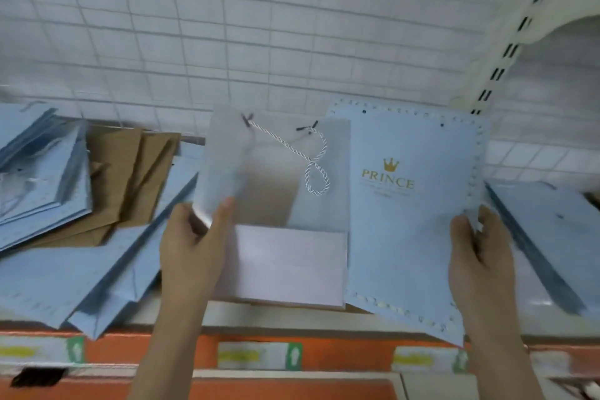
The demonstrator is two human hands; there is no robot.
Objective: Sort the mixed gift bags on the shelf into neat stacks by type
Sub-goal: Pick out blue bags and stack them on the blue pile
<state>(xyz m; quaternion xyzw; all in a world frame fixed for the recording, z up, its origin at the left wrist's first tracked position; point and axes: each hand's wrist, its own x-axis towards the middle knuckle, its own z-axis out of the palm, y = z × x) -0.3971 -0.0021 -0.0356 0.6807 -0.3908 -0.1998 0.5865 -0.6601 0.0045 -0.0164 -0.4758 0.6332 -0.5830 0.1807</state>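
Note:
My left hand [191,243] grips the lower left edge of a translucent frosted gift bag [276,172] with a white twisted rope handle, held up over the shelf. My right hand [480,256] pinches the right edge of a flat light-blue bag [409,221] printed with a gold crown and the word PRINCE, its border stitched. The two bags sit side by side, the blue one overlapping the frosted one's right edge. A pale pink flat bag [289,266] lies on the shelf beneath the frosted bag.
Loose light-blue bags [65,276] and brown paper bags [130,178] lie mixed at the left. More blue bags [545,237] lie at the right. The shelf's orange front edge [341,354] carries price labels. A white wire grid [259,26] backs the shelf.

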